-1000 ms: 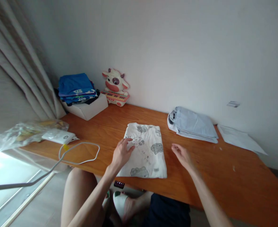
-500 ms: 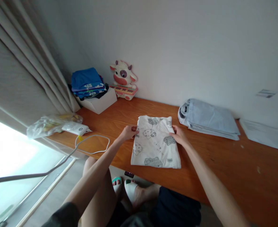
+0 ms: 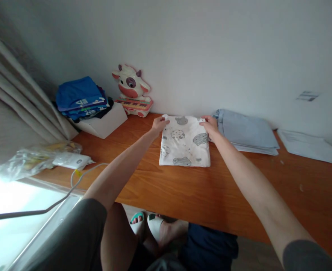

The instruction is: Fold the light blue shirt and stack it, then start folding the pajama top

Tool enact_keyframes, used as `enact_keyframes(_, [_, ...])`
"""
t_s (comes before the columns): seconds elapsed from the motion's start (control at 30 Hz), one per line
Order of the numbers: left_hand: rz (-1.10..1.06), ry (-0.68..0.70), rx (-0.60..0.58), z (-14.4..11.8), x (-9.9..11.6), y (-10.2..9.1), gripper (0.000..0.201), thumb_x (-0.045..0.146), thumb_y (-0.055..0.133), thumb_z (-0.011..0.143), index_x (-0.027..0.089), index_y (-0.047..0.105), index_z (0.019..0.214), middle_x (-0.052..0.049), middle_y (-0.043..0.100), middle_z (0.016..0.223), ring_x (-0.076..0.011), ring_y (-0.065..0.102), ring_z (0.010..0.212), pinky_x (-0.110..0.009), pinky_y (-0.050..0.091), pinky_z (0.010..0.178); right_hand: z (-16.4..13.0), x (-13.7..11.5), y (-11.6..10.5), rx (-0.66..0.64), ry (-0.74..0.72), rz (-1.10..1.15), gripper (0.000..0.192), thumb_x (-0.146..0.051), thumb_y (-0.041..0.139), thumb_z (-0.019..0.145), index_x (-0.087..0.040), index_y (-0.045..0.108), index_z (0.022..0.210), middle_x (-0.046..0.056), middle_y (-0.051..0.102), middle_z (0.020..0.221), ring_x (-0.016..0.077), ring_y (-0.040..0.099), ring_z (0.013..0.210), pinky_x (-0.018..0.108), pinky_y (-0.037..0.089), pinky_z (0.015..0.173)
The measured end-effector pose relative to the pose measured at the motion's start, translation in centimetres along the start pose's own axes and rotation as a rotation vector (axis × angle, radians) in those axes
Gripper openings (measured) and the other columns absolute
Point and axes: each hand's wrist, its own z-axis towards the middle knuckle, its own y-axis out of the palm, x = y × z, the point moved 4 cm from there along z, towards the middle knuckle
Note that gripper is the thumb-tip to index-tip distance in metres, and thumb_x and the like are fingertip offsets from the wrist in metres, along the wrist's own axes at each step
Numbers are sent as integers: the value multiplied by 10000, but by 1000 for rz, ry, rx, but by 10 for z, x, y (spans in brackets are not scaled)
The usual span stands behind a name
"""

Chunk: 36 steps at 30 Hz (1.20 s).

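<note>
A white folded cloth garment (image 3: 186,145) with grey cartoon animal prints lies on the brown wooden desk (image 3: 154,184). My left hand (image 3: 159,125) grips its far left corner, thumb on top and fingers beneath. At the far right corner, my right hand (image 3: 210,126) pinches the fabric in the same way. The garment's near edge rests on the wood. Whether its far edge is lifted is hard to make out. Just behind my right hand lies a folded light blue garment (image 3: 246,130), partly covered by that hand.
At the back left, folded blue clothes (image 3: 79,94) sit on a white box (image 3: 106,122) beside a cow-shaped toy keyboard (image 3: 133,92). A clear plastic bag (image 3: 27,160), a white power strip (image 3: 71,160) and its cable (image 3: 55,206) are at left. White papers (image 3: 309,145) lie far right.
Both hands have slid the printed garment away from the near edge toward the wall. They now hold its far corners instead of its sides. The view has shifted slightly.
</note>
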Motion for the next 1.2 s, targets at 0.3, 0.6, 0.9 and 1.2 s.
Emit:
enact_keyframes(0.3, [20,466,-121,-227,78,-73,331,328,842,803,192,749,1091,-62,750,1086,-278,698,1048,-437,566,988,-235,-91,-88,-9,-292,81,674,-280,857,895,-298,576,1507,35,686,1461,265,651,1303,401,506,1156])
enact_keyframes(0.6, [269,240,-519,-431,-63,-79,195,85,503,970,243,585,891,-49,688,914,-254,634,1048,-504,465,1080,-466,1,-71,-336,-361,-470,214,-160,636,963,-297,736,1094,66,729,1064,295,664,1135,448,551,980])
enact_keyframes(0.9, [455,234,-253,-417,-58,-41,88,193,592,991,253,655,979,-62,717,1024,-260,650,1026,-400,501,912,-449,12,-41,-170,-133,-577,158,-330,580,1074,-271,640,1207,55,731,1124,255,698,1075,392,540,965])
enact_keyframes(1.2, [1014,191,-149,-356,-56,23,177,402,711,953,251,658,878,-48,737,888,-287,669,977,-407,458,859,-366,4,41,-150,-36,-1029,194,-402,652,1034,-228,615,955,88,722,946,285,691,936,369,500,820])
